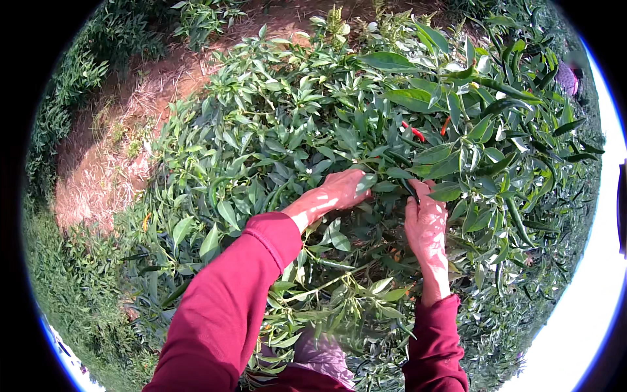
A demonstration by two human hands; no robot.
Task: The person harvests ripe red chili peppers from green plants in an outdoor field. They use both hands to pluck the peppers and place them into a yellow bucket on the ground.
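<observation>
Both my hands reach into a leafy chili pepper plant [287,140]. My left hand [336,191] is pushed in among the stems, its fingertips hidden behind leaves; what it touches there does not show. To its right, my right hand [428,219] is raised with bent fingers. A dark green chili pepper [409,187] shows between its thumb and fingers, partly covered by foliage. Just above that hand hang a red chili pepper [413,132] and a second red one [445,126].
More green chili peppers [517,221] hang on the branches at right. Bare reddish soil with dry straw [108,173] runs along the left, with further plants [78,72] beyond it. A person in a purple-pink head covering [567,78] is among the plants at far right.
</observation>
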